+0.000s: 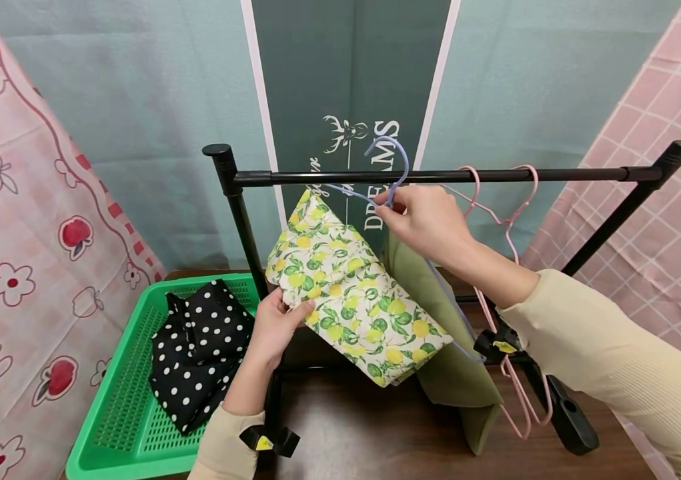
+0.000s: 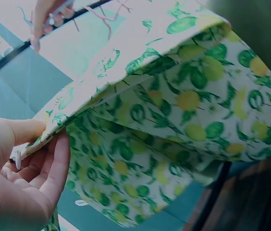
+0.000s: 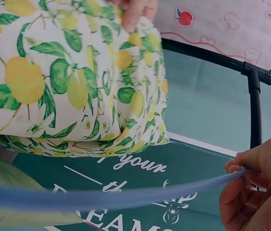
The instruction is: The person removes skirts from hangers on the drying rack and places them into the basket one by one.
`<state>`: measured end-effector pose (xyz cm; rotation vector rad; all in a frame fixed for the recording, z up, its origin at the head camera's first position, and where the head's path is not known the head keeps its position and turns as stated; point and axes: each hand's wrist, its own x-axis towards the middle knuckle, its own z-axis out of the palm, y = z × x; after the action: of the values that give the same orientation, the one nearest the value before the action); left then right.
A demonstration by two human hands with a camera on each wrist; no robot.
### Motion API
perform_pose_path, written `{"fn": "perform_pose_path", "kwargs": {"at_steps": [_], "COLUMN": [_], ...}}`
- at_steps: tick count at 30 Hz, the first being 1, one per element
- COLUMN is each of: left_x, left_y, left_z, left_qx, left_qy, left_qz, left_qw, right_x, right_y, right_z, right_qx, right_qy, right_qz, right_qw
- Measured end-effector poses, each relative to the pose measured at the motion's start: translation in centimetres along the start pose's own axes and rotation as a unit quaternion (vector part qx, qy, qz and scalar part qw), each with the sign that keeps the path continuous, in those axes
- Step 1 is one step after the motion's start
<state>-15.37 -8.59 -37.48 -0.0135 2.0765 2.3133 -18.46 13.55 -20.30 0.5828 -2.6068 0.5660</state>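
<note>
A blue hanger is pinched by my right hand just below its hook. The hook rises above the black rail, and its shaft crosses in front of it. Fabric with a lemon print hangs aslant about the hanger's left shoulder, tapering to a point near the rail. My left hand pinches its left edge between thumb and fingers. In the left wrist view, the lemon fabric has a gap between its layers. The right wrist view shows the right fingertips on the blue hanger bar.
Behind the lemon fabric hangs an olive-green cloth. Pink hangers hang on the black rail to the right. At the left stands a green basket with a black polka-dot cloth in it. Printed curtains surround the rack.
</note>
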Motion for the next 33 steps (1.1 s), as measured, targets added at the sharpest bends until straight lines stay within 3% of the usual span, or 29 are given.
{"fn": "perform_pose_path", "kwargs": {"at_steps": [11, 25, 29, 33], "left_x": [-1.0, -2.4, -2.7, -2.9], "left_y": [2.5, 4.4, 4.8, 5.1], "left_z": [-1.3, -2.3, -2.7, -3.4], "left_qx": [0.041, 0.097, 0.124, 0.168], "left_qy": [-0.028, 0.035, 0.055, 0.086], "left_qz": [0.004, 0.094, 0.108, 0.127], "left_qw": [0.9988, 0.9903, 0.9848, 0.9737], "right_x": [-0.4, -0.7, -0.8, -0.7], "right_y": [0.7, 1.1, 1.2, 1.4], "right_z": [0.4, 1.0, 0.9, 0.9], "right_qx": [0.01, 0.016, 0.013, 0.008], "right_qy": [-0.011, -0.025, -0.026, -0.026], "right_qz": [0.007, 0.009, 0.008, 0.009], "right_qw": [0.9999, 0.9995, 0.9996, 0.9996]}}
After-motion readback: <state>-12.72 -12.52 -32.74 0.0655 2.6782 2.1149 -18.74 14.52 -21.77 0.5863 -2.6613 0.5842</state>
